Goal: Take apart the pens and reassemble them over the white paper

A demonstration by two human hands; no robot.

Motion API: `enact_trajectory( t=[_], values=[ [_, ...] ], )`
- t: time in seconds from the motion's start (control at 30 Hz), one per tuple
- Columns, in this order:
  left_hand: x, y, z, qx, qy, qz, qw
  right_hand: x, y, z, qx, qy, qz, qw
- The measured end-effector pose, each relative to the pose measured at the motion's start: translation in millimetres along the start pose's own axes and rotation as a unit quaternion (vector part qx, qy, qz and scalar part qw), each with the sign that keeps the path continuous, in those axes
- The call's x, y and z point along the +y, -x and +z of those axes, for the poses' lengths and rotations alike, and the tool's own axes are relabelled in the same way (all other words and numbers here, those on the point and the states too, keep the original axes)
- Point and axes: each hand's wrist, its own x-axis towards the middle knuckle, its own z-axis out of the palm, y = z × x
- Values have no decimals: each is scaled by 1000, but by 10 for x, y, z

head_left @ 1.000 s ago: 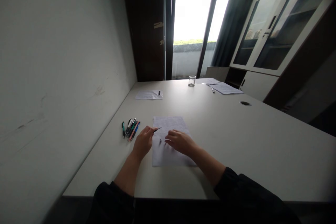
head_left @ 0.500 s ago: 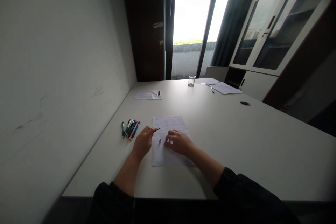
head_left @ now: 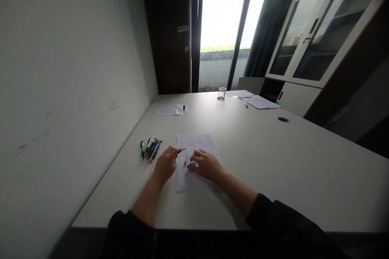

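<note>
The left hand point(head_left: 165, 164), at the left edge of a printed sheet point(head_left: 194, 183), holds a thin dark pen-like piece point(head_left: 181, 150) pinched between thumb and fingers, its tip directed to the far right over the sheet. The right hand point(head_left: 207, 166) is over the right part of the same sheet, fingers bent, thumb extended to the left with a narrow gap to the fingertips; whether anything is held there cannot be told. A small greyish part point(head_left: 184, 163) lies on the sheet between the two hands, just beside the right thumb; its exact form is too small to tell. The sheet lies flat on the white tabletop point(head_left: 267, 158). Left of the left hand is a cluster of pens point(head_left: 153, 149), including white, dark, pinkish and blue bodies, with a green pen point(head_left: 142, 150) at its left side. At the far left, a creased paper point(head_left: 170, 109) bears a dark strip point(head_left: 184, 107). A clear glass point(head_left: 221, 94) stands upright near the far edge; to its right are further papers point(head_left: 261, 102) and a single pen point(head_left: 246, 104).
</note>
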Motion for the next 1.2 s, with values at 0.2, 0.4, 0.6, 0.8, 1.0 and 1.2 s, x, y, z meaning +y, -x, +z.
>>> enact_trajectory(
  t=[0.2, 0.4, 0.6, 0.8, 1.0, 1.2],
  values=[
    [0, 3, 5, 0, 1, -2, 1000, -27, -11, 53, -5, -1, 4, 1000],
    [-6, 8, 4, -6, 2, -2, 1000, 2, -7, 92, -2, -15, 1, 1000],
    [-10, 6, 11, -3, 5, 1, 1000, 55, -15, 141, 12, -55, -7, 998],
    [-19, 2, 16, -3, 9, 3, 1000, 67, -19, 133, 7, -69, -11, 998],
    [-31, 6, 29, -3, 14, 9, 1000, 66, -14, 76, 30, -83, 14, 996],
    [13, -4, 17, -12, 45, 20, 999, 141, -24, 20, 115, -171, 101, 973]
  ],
)
